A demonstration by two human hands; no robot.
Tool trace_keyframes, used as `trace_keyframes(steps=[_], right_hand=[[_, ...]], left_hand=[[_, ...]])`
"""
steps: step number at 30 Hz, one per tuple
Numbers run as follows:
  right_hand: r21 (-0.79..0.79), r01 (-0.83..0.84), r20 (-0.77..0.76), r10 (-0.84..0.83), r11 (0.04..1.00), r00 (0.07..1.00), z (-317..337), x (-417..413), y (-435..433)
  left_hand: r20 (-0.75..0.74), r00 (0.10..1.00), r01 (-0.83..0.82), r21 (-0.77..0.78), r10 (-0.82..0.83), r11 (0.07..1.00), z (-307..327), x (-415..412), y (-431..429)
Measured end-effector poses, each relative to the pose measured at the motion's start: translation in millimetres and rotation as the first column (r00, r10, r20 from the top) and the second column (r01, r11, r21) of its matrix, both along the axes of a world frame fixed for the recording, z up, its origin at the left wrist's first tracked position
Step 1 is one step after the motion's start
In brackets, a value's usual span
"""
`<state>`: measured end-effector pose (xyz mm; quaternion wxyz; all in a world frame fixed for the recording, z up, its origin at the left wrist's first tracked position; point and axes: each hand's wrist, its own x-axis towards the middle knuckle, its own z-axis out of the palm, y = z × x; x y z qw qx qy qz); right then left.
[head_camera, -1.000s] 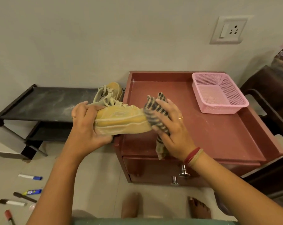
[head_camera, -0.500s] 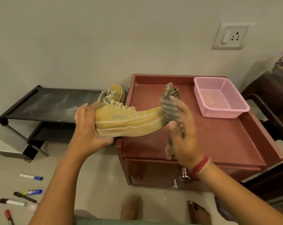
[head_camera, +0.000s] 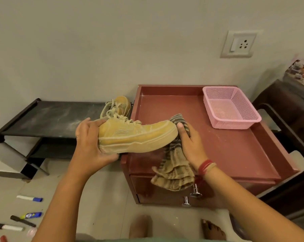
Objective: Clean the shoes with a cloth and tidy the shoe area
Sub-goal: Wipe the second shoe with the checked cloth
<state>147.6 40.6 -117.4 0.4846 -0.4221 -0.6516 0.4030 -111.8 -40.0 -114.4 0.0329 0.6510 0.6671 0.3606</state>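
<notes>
The work looks somewhere around its middle, with more left than done. The tan shoe (head_camera: pixel 139 137) is held in the air over the front left corner of the red cabinet (head_camera: pixel 226 151), its side turned to the camera and its toe pointing in over the tabletop. The left hand (head_camera: pixel 90 142) has its grip wrapped round the heel. The right hand (head_camera: pixel 189 145) has its grip closed on the striped cloth (head_camera: pixel 175 168), bunching it against the toe, while the loose end hangs down past the cabinet's front edge. A pale, dusty film shows along the shoe's side and sole edge, so I judge this shoe only partly wiped, with the toe being the part in hand. The second shoe (head_camera: pixel 119 105) sits just left of the cabinet's back left corner, on the black shoe rack (head_camera: pixel 51 117); whether it has been cleaned cannot be told from here. The rack, standing left of the cabinet, carries grey dust smears across its top shelf, and the tabletop shows light specks, so the tidying seems hardly begun. Markers (head_camera: pixel 29 198) lie scattered on the floor well to the left of the cabinet and nearer the person. A pink basket (head_camera: pixel 231 109) stands at the cabinet's back right corner.
</notes>
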Motion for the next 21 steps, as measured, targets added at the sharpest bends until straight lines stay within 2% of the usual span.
trace_keyframes(steps=[3, 7, 9, 12, 16, 18, 21], right_hand=[[0.309, 0.083, 0.323, -0.187, 0.947, 0.928, -8, 13, 3], [0.585, 0.046, 0.583, -0.459, 0.809, 0.670, 3, 42, 8], [0.619, -0.016, 0.667, -0.514, 0.785, 0.540, 3, 46, 7], [0.540, -0.075, 0.791, -0.474, 0.839, 0.387, -14, 41, 6], [0.188, -0.055, 0.962, -0.173, 0.981, 0.214, -35, 37, -1], [0.037, -0.067, 0.975, -0.021, 0.997, 0.222, -43, 34, -4], [-0.108, -0.203, 0.927, 0.173, 0.973, 0.334, -42, 26, -13]], left_hand=[[-0.076, 0.996, -0.042, -0.012, 0.041, 0.999, 9, 9, -3], [-0.245, 0.960, -0.133, 0.024, 0.135, 0.991, 21, 30, -3], [-0.289, 0.932, -0.221, 0.026, 0.218, 0.975, 24, 43, -3], [-0.277, 0.902, -0.360, -0.064, 0.330, 0.931, 24, 59, -3], [-0.290, 0.880, -0.434, -0.170, 0.376, 0.885, 24, 61, -8], [-0.285, 0.881, -0.438, -0.198, 0.376, 0.877, 24, 57, -14], [-0.242, 0.908, -0.396, -0.221, 0.343, 0.891, 25, 45, -24]])
